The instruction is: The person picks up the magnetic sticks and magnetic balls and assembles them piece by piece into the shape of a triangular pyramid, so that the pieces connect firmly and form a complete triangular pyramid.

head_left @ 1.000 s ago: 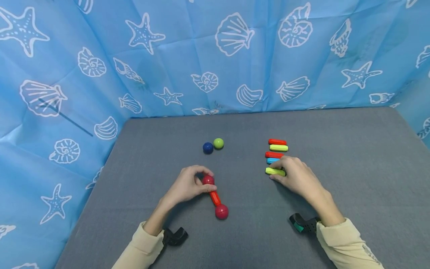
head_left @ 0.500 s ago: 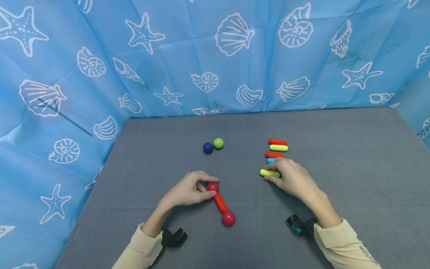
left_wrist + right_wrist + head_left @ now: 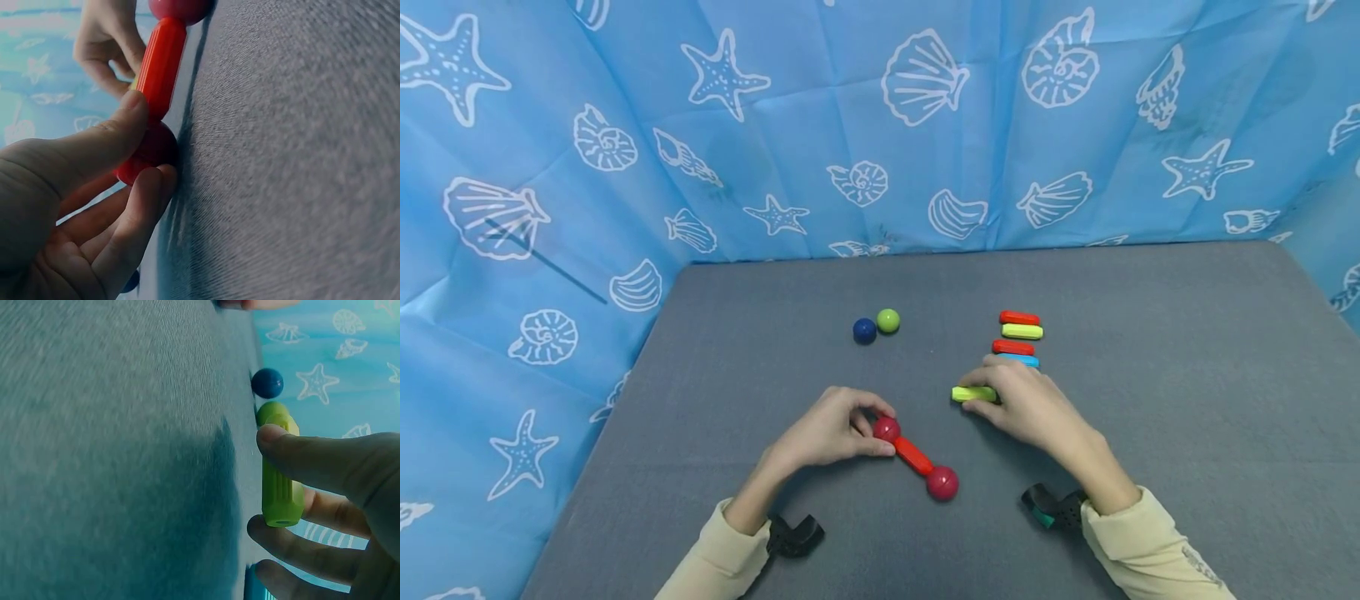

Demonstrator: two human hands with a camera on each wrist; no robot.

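My left hand (image 3: 838, 429) pinches a red ball (image 3: 887, 429) between thumb and fingers. That ball is joined by a red rod (image 3: 914, 457) to a second red ball (image 3: 942, 483), so the piece looks like a dumbbell slanting toward the front right. In the left wrist view the thumb tip lies where the red rod (image 3: 161, 65) meets the held ball (image 3: 150, 153). My right hand (image 3: 1026, 400) pinches a yellow-green rod (image 3: 973, 394), its left end sticking out toward the dumbbell. The right wrist view shows the thumb across this ridged rod (image 3: 281, 487), close over the cloth.
Behind the right hand lie a blue rod (image 3: 1018, 361), a red rod (image 3: 1012, 347), a yellow-green rod (image 3: 1022, 332) and another red rod (image 3: 1019, 317). A dark blue ball (image 3: 864, 331) and a green ball (image 3: 888, 321) sit farther back. A blue seashell curtain (image 3: 850, 125) hangs behind the grey table (image 3: 760, 333).
The right hand has moved left with the yellow-green rod, away from the other rods. The left hand has shifted the dumbbell piece to the right and nearer, swinging its far ball rightward.
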